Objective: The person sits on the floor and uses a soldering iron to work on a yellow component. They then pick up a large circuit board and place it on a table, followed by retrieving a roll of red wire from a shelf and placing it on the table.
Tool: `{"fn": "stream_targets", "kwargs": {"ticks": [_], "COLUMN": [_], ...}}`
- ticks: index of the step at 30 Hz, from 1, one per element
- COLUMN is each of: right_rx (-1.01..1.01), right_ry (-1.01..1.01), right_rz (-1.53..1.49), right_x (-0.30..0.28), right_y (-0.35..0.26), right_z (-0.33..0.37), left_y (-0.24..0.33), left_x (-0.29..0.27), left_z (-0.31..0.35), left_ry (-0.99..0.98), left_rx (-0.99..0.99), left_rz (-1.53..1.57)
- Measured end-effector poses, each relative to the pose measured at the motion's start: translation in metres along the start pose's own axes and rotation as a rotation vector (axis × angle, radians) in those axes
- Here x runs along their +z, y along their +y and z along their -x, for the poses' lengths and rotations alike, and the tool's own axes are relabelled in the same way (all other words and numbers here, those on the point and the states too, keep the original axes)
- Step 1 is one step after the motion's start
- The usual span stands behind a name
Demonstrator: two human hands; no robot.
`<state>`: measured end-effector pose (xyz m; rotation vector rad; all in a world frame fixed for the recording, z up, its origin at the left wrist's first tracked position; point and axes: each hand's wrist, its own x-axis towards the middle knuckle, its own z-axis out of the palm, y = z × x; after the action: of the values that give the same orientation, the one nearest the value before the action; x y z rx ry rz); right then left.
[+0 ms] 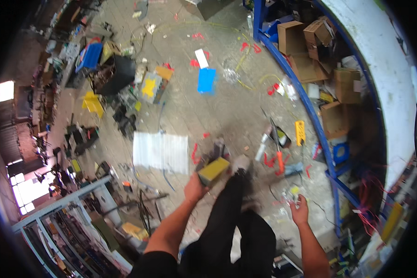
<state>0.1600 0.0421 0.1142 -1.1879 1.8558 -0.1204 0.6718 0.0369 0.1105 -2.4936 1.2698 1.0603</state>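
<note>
My left hand (194,189) grips a boxy part with a yellow top (213,170), held in front of my legs above the floor. My right hand (300,211) reaches down toward small scattered bits and a yellow piece (294,190) on the concrete floor (236,116), its fingers loosely curled with nothing seen in them. My dark trouser legs and a pale shoe (240,163) show between both hands. Red-handled pliers (278,160) lie just beyond the right hand.
A corrugated white sheet (161,152) lies left of my feet. A blue plate (206,80), a black box (117,73) and yellow parts clutter the floor further off. A blue metal rack (310,116) with cardboard boxes (292,37) runs along the right; shelving stands lower left.
</note>
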Motion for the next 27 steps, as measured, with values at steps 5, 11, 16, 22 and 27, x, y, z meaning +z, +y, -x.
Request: {"fn": "stream_targets", "kwargs": {"ticks": [5,11,16,22,27], "right_rx": [0.18,0.098,-0.076,-0.07,-0.02], "right_ry": [-0.211,-0.295,-0.342,-0.318,-0.296], "right_rz": [-0.175,-0.27,-0.141,-0.234,-0.204], "right_x": [-0.091,-0.14,-0.159,-0.196,-0.211], "right_y": [-0.046,-0.105,-0.114,-0.12,-0.08], "right_z": [0.115,0.187,0.199,0.223,0.231], "left_y": [0.019,0.014,0.001,-0.029,-0.065], "left_x": [-0.096,-0.184,-0.234,-0.274,-0.265], "left_z": [0.089,0.186,0.278,0.362,0.399], "left_ry": [0.041,0.088,0.149,0.155,0.183], "left_rx": [-0.014,-0.076,-0.162,-0.214,-0.255], "left_rz": [0.042,0.059,0.088,0.108,0.172]}}
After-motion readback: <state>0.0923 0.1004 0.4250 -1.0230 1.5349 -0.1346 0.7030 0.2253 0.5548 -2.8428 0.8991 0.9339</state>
